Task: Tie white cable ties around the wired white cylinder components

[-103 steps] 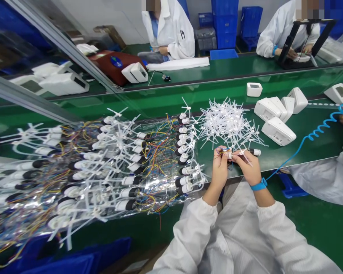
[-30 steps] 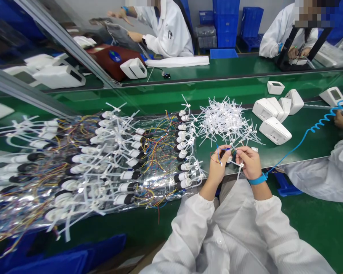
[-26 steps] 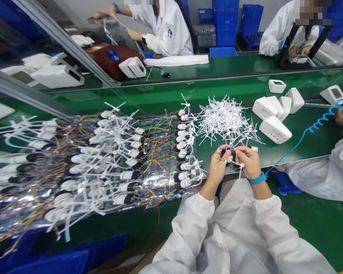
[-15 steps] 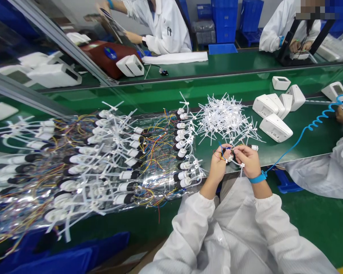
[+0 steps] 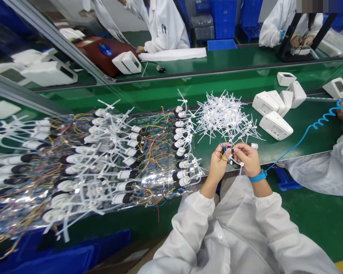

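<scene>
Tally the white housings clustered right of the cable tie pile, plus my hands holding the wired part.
White housings: 5
Hands on the wired part: 2, left hand and right hand
Total: 7

A small part (image 5: 228, 150) with a white end and thin red, blue and yellow wires is pinched between both hands. A white cable tie (image 5: 238, 162) loops under it, its tail hanging below the right hand.

Probably an electronics assembly line: long green conveyor belt (image 5: 165, 91), white-coated workers, heaps of cable ties (image 5: 225, 116), white device housings (image 5: 276, 125).
</scene>
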The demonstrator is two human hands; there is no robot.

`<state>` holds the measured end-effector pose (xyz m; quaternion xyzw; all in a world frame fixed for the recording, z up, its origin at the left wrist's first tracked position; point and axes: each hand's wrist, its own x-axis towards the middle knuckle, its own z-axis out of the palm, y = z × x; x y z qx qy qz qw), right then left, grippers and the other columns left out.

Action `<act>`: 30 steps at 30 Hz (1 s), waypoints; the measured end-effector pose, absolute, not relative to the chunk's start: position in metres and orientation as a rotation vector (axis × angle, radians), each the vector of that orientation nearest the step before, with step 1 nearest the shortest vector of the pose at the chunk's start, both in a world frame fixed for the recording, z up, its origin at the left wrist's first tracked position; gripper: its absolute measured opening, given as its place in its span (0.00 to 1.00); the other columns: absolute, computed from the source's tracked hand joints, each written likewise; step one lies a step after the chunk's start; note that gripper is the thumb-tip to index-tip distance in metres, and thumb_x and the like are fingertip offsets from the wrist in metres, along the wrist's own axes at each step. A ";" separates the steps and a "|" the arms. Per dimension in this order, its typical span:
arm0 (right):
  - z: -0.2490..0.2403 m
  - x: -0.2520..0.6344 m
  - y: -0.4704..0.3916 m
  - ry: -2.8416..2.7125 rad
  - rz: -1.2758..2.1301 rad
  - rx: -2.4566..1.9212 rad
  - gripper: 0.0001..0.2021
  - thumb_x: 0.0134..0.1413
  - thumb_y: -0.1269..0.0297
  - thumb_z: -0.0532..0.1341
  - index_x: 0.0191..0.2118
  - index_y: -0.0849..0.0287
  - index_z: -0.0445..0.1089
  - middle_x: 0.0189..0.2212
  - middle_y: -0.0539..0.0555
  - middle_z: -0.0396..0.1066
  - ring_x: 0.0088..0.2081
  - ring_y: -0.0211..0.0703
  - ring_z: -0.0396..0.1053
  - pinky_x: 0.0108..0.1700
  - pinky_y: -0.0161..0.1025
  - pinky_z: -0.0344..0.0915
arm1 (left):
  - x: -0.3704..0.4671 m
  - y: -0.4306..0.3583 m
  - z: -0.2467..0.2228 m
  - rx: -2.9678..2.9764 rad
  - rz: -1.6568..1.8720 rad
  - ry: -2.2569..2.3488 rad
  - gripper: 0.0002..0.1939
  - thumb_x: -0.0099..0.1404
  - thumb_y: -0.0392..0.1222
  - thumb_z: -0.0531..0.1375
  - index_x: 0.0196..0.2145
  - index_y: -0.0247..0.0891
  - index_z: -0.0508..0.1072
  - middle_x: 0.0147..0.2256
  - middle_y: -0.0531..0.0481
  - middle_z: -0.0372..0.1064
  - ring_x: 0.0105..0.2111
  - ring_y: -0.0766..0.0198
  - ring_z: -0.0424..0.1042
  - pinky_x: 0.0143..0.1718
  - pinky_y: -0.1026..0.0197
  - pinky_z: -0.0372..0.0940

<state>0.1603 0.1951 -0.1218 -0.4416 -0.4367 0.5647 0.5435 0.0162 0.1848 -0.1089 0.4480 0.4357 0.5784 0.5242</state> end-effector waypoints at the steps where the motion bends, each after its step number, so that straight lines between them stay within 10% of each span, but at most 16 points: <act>1: -0.121 0.160 0.195 -1.036 1.335 -1.047 0.16 0.58 0.49 0.76 0.38 0.57 0.81 0.20 0.48 0.73 0.21 0.37 0.66 0.24 0.34 0.61 | 0.016 0.184 -0.108 1.081 1.390 1.045 0.25 0.69 0.66 0.70 0.44 0.40 0.79 0.36 0.48 0.77 0.36 0.58 0.74 0.43 0.58 0.71; 30: -0.110 0.151 0.184 -1.063 1.153 -1.130 0.13 0.59 0.50 0.75 0.36 0.55 0.83 0.22 0.49 0.74 0.23 0.41 0.69 0.27 0.39 0.66 | 0.020 0.180 -0.105 1.075 1.410 1.081 0.21 0.69 0.62 0.72 0.42 0.40 0.79 0.40 0.45 0.80 0.41 0.55 0.77 0.47 0.57 0.73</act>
